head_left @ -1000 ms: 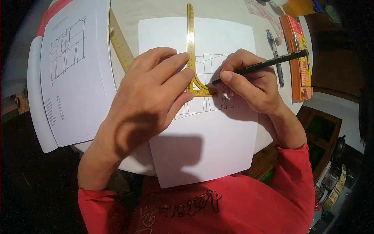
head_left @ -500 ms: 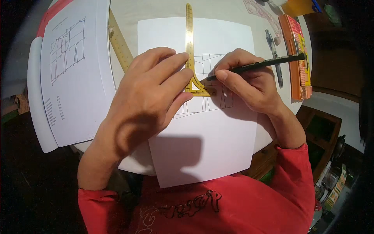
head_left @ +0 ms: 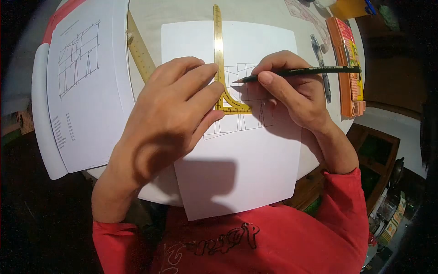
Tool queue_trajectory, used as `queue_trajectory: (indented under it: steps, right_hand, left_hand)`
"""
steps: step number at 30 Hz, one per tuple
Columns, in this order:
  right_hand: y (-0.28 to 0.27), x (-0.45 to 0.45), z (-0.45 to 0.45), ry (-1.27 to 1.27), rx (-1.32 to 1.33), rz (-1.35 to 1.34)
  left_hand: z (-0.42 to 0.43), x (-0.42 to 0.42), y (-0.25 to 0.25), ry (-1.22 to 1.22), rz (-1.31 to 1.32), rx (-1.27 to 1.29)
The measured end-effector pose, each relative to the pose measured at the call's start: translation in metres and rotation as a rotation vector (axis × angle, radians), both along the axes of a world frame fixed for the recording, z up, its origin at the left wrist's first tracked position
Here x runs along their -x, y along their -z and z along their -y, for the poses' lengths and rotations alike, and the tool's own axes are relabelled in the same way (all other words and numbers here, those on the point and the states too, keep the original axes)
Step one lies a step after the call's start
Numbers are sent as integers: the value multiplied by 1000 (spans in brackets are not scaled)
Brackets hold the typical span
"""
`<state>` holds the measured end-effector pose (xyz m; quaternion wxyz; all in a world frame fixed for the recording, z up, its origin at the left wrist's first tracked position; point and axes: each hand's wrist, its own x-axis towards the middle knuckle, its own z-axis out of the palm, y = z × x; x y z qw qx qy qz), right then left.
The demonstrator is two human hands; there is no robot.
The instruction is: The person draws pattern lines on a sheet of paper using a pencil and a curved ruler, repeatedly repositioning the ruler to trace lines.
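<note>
My left hand (head_left: 171,102) grips the left edge of a yellow L-shaped ruler (head_left: 219,45) with a curved inner corner, fingers on its long arm and thumb near the corner. The ruler lies on a white sheet of paper (head_left: 237,182) over a line drawing (head_left: 255,121), part of which is hidden by the ruler and my hands. My right hand (head_left: 296,89) is closed around a dark green pencil (head_left: 319,71). The pencil's tip points left, just right of the ruler's long arm; whether it touches the paper I cannot tell.
An open book or stack of pages (head_left: 91,118) with a printed diagram lies at left, beside another yellow ruler (head_left: 140,55). At right are a pen (head_left: 327,86), an orange pencil box (head_left: 344,86) and a clear pinkish template (head_left: 310,18). The table's near edge borders my red shirt (head_left: 273,233).
The L-shaped ruler has shifted slightly left with my left hand. My right hand has changed the pencil's angle, and its tip has moved up and left, closer to the ruler's long arm.
</note>
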<state>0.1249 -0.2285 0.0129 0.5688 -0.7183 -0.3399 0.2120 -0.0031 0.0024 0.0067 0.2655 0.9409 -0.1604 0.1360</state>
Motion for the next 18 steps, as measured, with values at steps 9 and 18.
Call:
queue_trajectory:
  steps: [9,18]
  right_hand:
    - [1,-5,5,-60,63,51]
    - [5,-3,0,56,-75,-147]
  left_hand:
    - [-5,2,-8,17,-50,-37]
    - [-7,2,-10,36,-59,-36]
